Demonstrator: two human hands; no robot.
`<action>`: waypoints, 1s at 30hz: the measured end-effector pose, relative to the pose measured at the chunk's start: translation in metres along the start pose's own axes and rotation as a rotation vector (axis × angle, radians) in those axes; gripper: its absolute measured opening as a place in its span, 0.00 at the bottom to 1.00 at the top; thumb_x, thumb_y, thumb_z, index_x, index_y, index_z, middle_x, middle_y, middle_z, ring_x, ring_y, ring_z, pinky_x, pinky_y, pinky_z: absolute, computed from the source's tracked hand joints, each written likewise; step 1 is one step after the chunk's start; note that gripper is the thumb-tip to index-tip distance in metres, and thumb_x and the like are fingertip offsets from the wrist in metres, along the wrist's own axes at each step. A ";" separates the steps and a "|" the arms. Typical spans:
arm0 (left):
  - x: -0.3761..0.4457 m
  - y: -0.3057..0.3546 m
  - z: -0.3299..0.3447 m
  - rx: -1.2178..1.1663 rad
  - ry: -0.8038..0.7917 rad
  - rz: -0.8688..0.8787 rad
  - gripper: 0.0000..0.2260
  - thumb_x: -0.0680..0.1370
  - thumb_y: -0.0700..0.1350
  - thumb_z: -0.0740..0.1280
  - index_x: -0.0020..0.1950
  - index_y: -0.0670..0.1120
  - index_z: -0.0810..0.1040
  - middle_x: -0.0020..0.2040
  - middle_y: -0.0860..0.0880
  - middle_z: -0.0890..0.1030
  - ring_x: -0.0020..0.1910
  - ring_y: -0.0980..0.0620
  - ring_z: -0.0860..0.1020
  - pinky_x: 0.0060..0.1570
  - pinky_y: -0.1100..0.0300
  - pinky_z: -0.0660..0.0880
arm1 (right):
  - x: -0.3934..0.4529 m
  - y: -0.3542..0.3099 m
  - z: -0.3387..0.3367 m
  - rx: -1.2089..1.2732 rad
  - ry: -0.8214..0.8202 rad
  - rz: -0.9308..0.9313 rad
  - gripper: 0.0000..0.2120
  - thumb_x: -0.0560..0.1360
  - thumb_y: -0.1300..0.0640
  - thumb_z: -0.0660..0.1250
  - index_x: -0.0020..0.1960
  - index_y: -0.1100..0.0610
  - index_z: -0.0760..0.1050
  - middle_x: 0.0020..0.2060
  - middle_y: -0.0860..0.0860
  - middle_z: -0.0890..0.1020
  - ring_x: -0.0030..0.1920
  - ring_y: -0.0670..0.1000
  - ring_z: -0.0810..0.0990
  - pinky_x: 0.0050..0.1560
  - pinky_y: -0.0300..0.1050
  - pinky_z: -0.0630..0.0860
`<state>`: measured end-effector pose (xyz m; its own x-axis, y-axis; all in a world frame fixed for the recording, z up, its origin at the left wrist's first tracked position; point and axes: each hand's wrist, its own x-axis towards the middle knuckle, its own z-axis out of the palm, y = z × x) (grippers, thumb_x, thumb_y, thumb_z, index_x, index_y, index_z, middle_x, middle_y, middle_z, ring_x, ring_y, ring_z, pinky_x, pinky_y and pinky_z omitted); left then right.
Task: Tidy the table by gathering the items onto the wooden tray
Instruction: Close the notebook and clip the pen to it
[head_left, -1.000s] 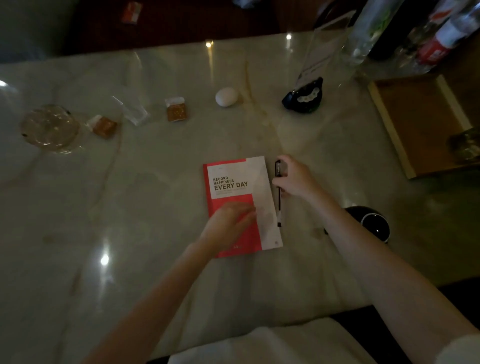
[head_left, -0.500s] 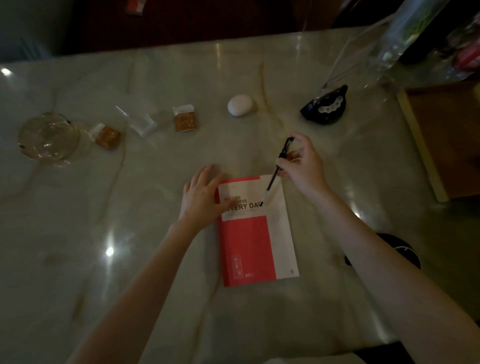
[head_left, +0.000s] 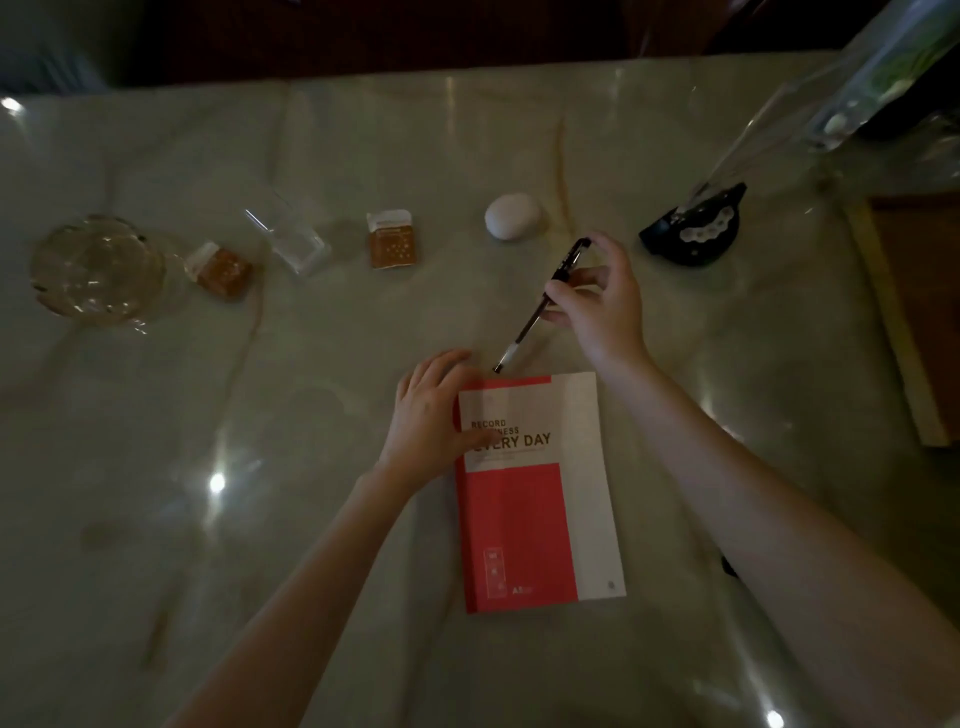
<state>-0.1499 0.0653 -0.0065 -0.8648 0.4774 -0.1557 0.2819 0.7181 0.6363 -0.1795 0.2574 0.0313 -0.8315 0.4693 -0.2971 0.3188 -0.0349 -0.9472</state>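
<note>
The right hand (head_left: 602, 306) pinches a black pen (head_left: 540, 306) between thumb and fingertips, its grip closed on the upper half of the barrel; the pen slants with its tip low, just beyond the far edge of the red-and-white notebook (head_left: 540, 493). The left hand (head_left: 431, 421) lies on the notebook's far left corner, fingers loosely bent over the cover and its edge, the thumb across the printed title. The notebook lies flat on the bench (head_left: 311, 467), near the middle, its near edge well short of the bench's near edge.

The wooden tray (head_left: 930, 332) sits at the right border of the view, only its left rim and a strip of its floor showing; bare marble lies between it and the right hand. Just beyond that hand, towards the tray, stands a small black holder (head_left: 691, 234) with a clear sheet rising from it.

Along the far half of the bench, well apart from the notebook, runs a loose row: a white egg-shaped object (head_left: 513, 215), an orange packet (head_left: 392, 239), a clear plastic piece (head_left: 291, 234), a second orange packet (head_left: 218, 267) and a glass ashtray (head_left: 96, 270) at the left. The left and near parts of the bench are open marble with pale veins and glints of lamp light. The room is dim; beyond the far edge all is dark.
</note>
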 end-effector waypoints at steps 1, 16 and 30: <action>0.000 -0.001 0.001 -0.019 0.005 0.015 0.27 0.61 0.51 0.77 0.58 0.47 0.75 0.66 0.46 0.71 0.67 0.46 0.65 0.64 0.47 0.61 | 0.002 0.001 0.003 -0.012 -0.006 0.000 0.26 0.71 0.67 0.68 0.65 0.52 0.65 0.43 0.52 0.76 0.43 0.53 0.82 0.42 0.48 0.83; -0.003 0.007 -0.006 -0.130 -0.025 0.090 0.26 0.63 0.45 0.77 0.58 0.44 0.72 0.67 0.44 0.68 0.63 0.46 0.70 0.59 0.53 0.70 | 0.002 -0.005 0.019 -0.267 -0.427 0.047 0.24 0.68 0.68 0.70 0.60 0.52 0.69 0.44 0.58 0.76 0.39 0.54 0.81 0.37 0.48 0.83; -0.002 0.000 -0.001 -0.291 -0.009 0.010 0.26 0.61 0.42 0.78 0.55 0.41 0.74 0.62 0.44 0.70 0.56 0.54 0.71 0.51 0.66 0.70 | 0.001 0.005 0.018 -0.448 -0.545 0.123 0.18 0.70 0.63 0.70 0.57 0.54 0.69 0.33 0.52 0.81 0.28 0.46 0.81 0.32 0.39 0.77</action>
<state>-0.1487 0.0636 -0.0055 -0.8583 0.4895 -0.1541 0.1584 0.5383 0.8277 -0.1869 0.2420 0.0245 -0.8495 -0.0259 -0.5270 0.4835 0.3615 -0.7972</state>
